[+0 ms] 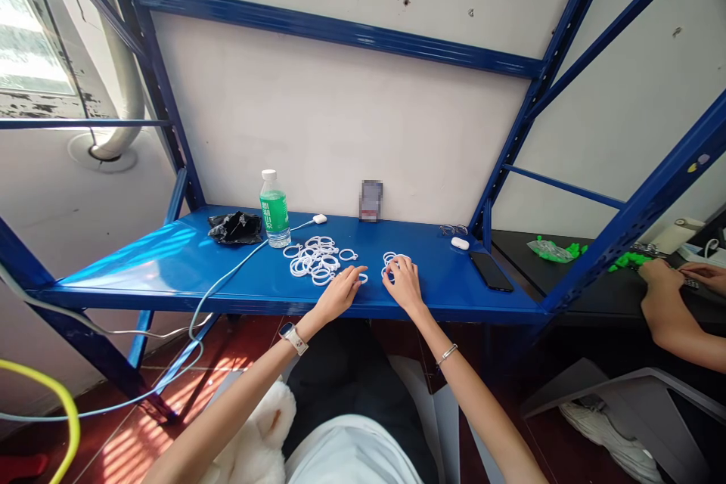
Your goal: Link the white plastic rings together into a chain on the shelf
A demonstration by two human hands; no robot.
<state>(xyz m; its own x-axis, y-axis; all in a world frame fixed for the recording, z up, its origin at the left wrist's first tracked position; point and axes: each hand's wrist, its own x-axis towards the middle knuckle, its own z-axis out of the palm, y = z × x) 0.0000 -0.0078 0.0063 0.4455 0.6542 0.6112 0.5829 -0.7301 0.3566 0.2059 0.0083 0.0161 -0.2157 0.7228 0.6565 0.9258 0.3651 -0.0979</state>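
Note:
My left hand (339, 293) is at the front of the blue shelf, its fingers closed on a small white plastic ring (364, 279) that shows past the fingertips. To its left lies a loose pile of similar white rings (314, 259), with one ring (348, 254) a little apart at the pile's right side. My right hand (404, 283) rests lower over a smaller group of white rings (389, 258), thumb and fingers curled together on one of them. The fingers partly hide that group.
On the blue shelf (227, 272) stand a green-labelled water bottle (274, 210) and a phone (370, 201) against the wall. A black plastic bag (234, 228), a white cable, an earbud case (460, 243), glasses (454, 229) and a black phone (491, 271) lie around. At right, another person's hands (663, 280) work near green pieces.

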